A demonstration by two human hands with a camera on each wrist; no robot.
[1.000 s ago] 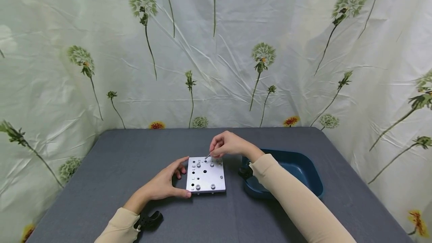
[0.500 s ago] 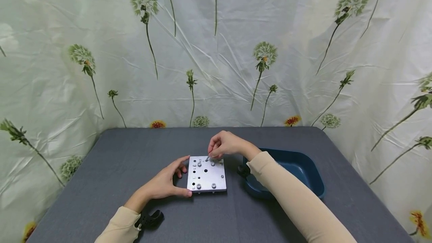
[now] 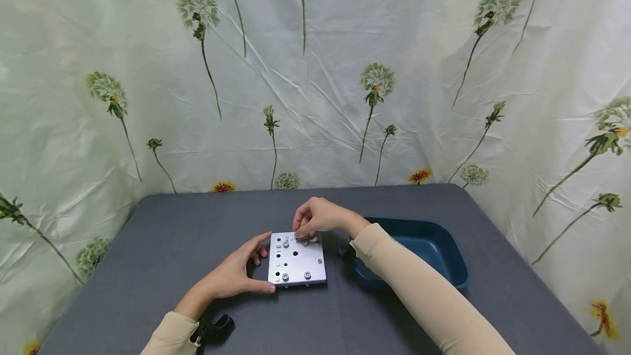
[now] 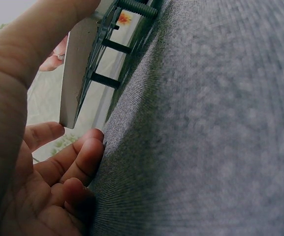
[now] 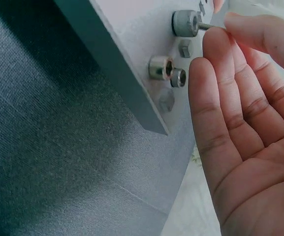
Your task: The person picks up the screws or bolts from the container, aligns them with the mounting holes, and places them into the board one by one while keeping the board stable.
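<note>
A square silver metal plate (image 3: 305, 262) with holes and socket-head screws lies raised on the grey table. My left hand (image 3: 231, 270) holds its left side, thumb at the near corner and index finger at the far one. Threaded screw ends (image 4: 105, 80) stick out beneath the plate in the left wrist view. At the plate's far edge my right hand (image 3: 320, 218) pinches a thin metal pin (image 5: 209, 27) between thumb and finger. Beside it in the right wrist view stand a grey socket screw (image 5: 183, 23) and a brassy socket-headed piece (image 5: 159, 68). The pin's lower end is hidden.
A dark blue tray (image 3: 451, 251) stands right of the plate, partly behind my right forearm. Black straps (image 3: 214, 330) sit at my wrists. A flower-printed cloth (image 3: 325, 97) hangs behind the table's far edge.
My right hand has come slightly left and lower over the plate. The pin, tilted and then steeper, now barely shows under the fingertips. My left hand keeps its hold; the head view has shifted slightly.
</note>
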